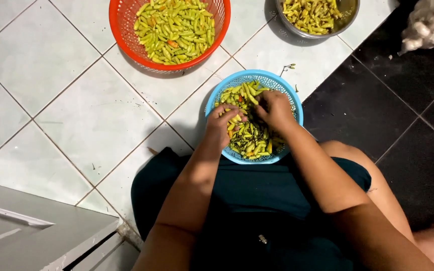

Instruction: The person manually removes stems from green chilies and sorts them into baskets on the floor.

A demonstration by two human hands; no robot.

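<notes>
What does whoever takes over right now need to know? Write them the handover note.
Left hand: in the blue basket, fingers curled on green chilies; firm grip unclear.
Right hand: also in the basket, pinching at a chili; grip unclear.
Blue basket: on the tiled floor at the knees, chilies mixed with dark stems.
Red basket: ahead, filled with green chilies.
Metal bowl: upper right, holds more chilies.
Left: the blue basket is far from emptied.

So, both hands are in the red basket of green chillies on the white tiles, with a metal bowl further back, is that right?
Not quite: the head view shows the left hand and right hand in the blue basket of green chillies close to the person. The red basket sits untouched further back, beside the metal bowl.
</notes>
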